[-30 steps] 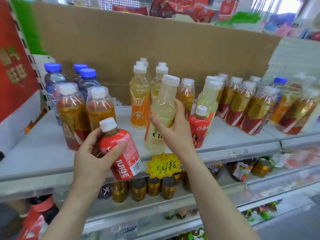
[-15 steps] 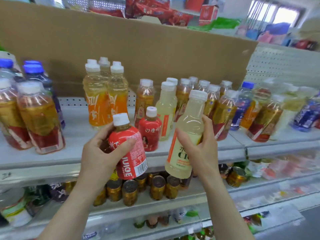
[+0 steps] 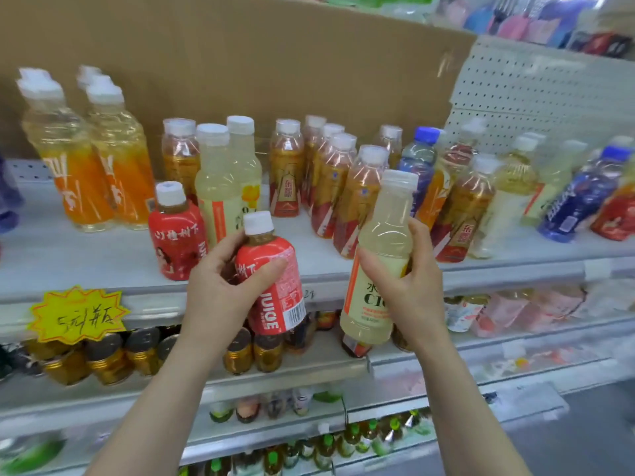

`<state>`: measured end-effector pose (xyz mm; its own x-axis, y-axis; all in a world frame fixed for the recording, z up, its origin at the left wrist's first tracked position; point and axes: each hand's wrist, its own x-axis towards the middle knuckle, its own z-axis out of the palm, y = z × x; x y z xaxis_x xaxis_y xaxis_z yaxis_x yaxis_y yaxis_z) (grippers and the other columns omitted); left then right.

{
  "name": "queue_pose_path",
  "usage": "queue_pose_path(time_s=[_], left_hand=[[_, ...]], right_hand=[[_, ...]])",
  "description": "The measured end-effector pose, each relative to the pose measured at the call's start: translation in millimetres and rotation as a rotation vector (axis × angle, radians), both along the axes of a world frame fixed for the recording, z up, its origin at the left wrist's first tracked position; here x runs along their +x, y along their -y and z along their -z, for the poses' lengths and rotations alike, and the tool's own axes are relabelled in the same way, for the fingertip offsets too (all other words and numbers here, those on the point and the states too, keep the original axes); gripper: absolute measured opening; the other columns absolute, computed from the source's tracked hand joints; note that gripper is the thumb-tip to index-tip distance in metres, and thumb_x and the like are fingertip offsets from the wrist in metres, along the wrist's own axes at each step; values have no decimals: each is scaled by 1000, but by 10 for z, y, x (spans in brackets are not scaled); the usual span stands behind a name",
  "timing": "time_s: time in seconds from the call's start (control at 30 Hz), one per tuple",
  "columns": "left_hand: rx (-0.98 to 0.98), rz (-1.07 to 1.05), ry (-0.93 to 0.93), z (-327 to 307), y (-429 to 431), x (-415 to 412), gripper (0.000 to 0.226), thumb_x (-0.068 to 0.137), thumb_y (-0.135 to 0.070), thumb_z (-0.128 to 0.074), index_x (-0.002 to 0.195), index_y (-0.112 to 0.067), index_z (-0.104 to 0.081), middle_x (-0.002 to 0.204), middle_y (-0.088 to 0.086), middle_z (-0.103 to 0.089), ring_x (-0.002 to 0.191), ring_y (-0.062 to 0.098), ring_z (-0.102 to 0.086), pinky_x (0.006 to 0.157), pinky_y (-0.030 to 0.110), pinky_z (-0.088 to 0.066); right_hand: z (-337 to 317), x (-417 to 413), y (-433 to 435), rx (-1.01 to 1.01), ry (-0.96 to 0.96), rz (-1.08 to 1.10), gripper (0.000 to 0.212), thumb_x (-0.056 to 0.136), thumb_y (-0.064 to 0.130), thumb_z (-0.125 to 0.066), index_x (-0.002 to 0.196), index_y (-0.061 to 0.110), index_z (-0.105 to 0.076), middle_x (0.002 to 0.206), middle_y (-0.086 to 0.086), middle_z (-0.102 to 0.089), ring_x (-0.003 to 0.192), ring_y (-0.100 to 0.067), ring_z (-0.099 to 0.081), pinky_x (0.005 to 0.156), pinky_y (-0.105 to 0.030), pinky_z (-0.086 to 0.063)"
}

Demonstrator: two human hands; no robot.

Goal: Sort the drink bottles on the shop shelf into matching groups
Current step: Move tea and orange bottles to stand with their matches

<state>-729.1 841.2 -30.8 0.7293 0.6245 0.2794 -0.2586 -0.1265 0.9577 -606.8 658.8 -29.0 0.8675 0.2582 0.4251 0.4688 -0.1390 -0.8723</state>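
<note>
Both hands were up in front of the shelf edge, each grasping a bottle. Left hand was wrapped around a red juice bottle, white cap, "JUICE" label, tilted slightly left, thumb across the front. Right hand was clasped around a pale yellow drink bottle, white cap, orange stripe down its label, tilted right at the top. Both bottles were held off the shelf, near its front lip, just apart from each other.

A yellow starburst price tag hung on the shelf edge at left. Below it, gold-lidded jars sat on the lower shelf.

On the shelf, a second red juice bottle stood near the front, just left of the held one. Right behind it stood two pale yellow bottles, matching the right hand's. Far left stood tall orange-label bottles. Centre to right was a cluster of amber tea bottles with red-gold labels. A blue-capped bottle stood among them, and another blue-label bottle was at far right, blurred. A cardboard sheet backed the shelf.
</note>
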Motion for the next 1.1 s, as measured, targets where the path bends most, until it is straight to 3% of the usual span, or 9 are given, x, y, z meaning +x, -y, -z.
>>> queue_pose_path(time_s=[0.13, 0.27, 0.43, 0.6, 0.7, 0.8, 0.9, 1.0, 1.1], left_hand=[[19, 117, -22, 18, 274, 279, 55, 64, -34, -77, 116, -40, -60, 103, -18, -71, 90, -8, -67, 67, 10, -53], [60, 211, -43, 13, 584, 519, 61, 59, -39, -78, 116, -41, -57, 108, -16, -67, 88, -10, -66, 66, 10, -53], [102, 289, -53, -21, 1041, 817, 54, 66, -30, -81, 109, -50, -54, 106, -22, -64, 88, -14, -64, 64, 8, -51], [155, 325, -67, -56, 1583, 1256, 58, 60, -43, -78, 113, -50, -55, 107, -25, -65, 93, -12, -63, 66, 11, -53], [143, 300, -49, -38, 1958, 1562, 58, 58, -45, -78, 111, -53, -55, 102, -32, -65, 94, -13, -62, 66, 11, -53], [109, 235, -46, -18, 2317, 1875, 65, 53, -51, -77, 114, -53, -55, 112, -25, -64, 99, -8, -63, 74, 17, -54], [76, 162, -63, -34, 2630, 2130, 71, 52, -52, -78, 119, -52, -55, 116, -20, -64, 102, 0, -64, 79, 24, -54], [56, 90, -66, -48, 2867, 2289, 68, 51, -51, -77, 115, -54, -54, 116, -20, -63, 99, -2, -64, 69, 14, -54], [25, 32, -71, -33, 2997, 2362, 72, 50, -52, -77, 118, -51, -56, 117, -19, -64, 101, 0, -65, 72, 19, -55]], right_hand=[[78, 48, 366, 10, -21, 115, 51, 85, 27, -80, 119, 45, -46, 92, 33, -67, 85, 6, -67, 74, -21, -50], [85, 107, 699, 26, -45, 208, 55, 78, 39, -81, 117, 51, -44, 93, 35, -66, 87, 6, -67, 79, -26, -54], [103, 307, 1140, 86, -45, 270, 64, 74, 42, -76, 131, 31, -49, 98, 27, -69, 88, 2, -69, 76, -26, -55], [133, 753, 1669, 92, -55, 299, 60, 80, 33, -81, 130, 30, -49, 101, 25, -70, 90, 0, -70, 80, -32, -58], [167, 1153, 2066, 54, -34, 294, 57, 83, 29, -82, 130, 31, -50, 100, 25, -70, 89, 3, -69, 75, -21, -57], [36, 1639, 2506, 18, 3, 308, 54, 79, 36, -82, 123, 38, -50, 94, 24, -71, 84, 6, -67, 69, -12, -50], [-186, 2226, 2829, -68, 79, 359, 54, 75, 49, -76, 121, 42, -48, 99, 19, -70, 88, 5, -65, 76, -23, -48], [-311, 2833, 2881, -168, 111, 312, 67, 77, 53, -76, 134, 33, -46, 112, 12, -69, 100, -11, -66, 91, -38, -52], [-308, 3245, 2769, -310, 114, 204, 77, 81, 56, -73, 144, 27, -41, 123, 4, -68, 111, -19, -64, 99, -44, -50]])
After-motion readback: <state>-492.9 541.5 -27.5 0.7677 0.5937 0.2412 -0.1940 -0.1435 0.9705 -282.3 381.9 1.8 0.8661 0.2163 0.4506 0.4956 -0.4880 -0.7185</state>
